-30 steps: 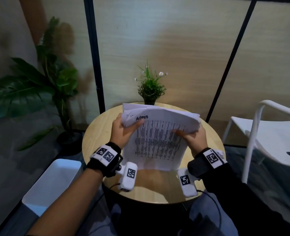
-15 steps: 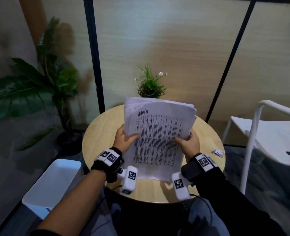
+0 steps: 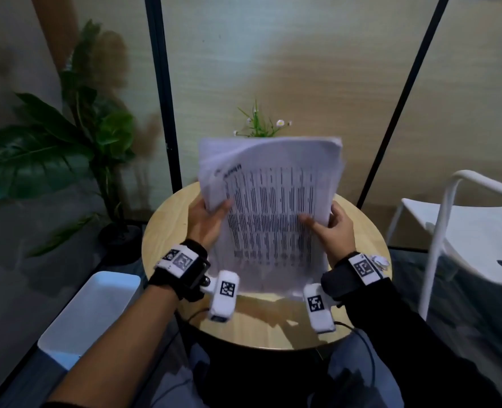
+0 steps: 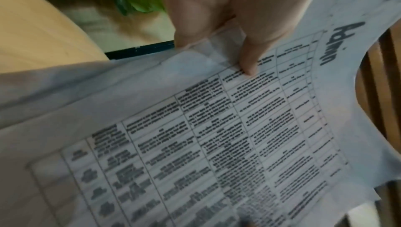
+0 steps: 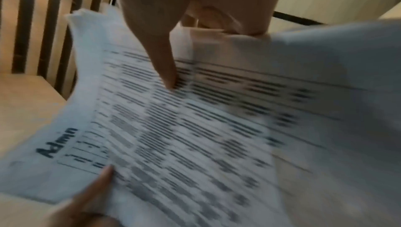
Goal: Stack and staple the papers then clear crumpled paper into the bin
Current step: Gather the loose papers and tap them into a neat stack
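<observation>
A white bin [image 3: 87,313] sits on the floor left of the round desk [image 3: 167,231]. Above the desk, the left hand [image 3: 205,223] pinches the papers [image 3: 270,213] at their left edge, thumb on the printed face. The stack stands nearly upright, its top corner curling. The right hand [image 3: 333,231] pinches the right edge. A crumpled paper [image 3: 380,262] lies at the desk's right rim.
</observation>
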Motion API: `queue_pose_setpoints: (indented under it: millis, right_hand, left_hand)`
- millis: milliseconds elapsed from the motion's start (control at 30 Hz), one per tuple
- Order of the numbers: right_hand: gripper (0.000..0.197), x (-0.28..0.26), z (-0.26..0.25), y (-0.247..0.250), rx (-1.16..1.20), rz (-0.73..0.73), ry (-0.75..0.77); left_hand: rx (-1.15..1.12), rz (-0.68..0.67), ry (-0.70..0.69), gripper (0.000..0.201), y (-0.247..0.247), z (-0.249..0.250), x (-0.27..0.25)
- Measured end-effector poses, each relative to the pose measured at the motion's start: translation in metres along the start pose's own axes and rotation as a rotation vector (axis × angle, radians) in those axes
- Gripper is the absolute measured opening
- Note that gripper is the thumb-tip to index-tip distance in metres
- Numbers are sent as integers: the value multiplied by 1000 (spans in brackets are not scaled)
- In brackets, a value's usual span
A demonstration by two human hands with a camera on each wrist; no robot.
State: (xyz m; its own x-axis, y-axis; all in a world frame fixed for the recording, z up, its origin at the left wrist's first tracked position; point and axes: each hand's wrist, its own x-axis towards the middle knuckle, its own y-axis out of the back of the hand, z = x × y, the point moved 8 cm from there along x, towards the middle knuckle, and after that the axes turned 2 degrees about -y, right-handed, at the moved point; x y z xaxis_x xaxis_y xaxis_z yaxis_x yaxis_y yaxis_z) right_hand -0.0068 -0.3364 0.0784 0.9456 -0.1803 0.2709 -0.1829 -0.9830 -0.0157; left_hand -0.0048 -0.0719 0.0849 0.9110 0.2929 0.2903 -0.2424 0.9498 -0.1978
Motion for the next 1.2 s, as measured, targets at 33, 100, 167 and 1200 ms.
queue_pose_setpoints:
  millis: [33,100,167,1200]
  right_hand:
    - [35,1,0,1,-47,-19,1]
    - [28,0,9,8,-184,-1,-18]
    - [23,-3,36,24,-137,102,-139]
    - [40,18,-54,55,-181,-6,136]
  left_hand:
    - [-31,52,-4,20,5,5,7]
    - [-136,165,11,24,16,8,18]
    - [-292,205,53,33,24,6,22]
    - [405,-271,-242,22,-27,52,5]
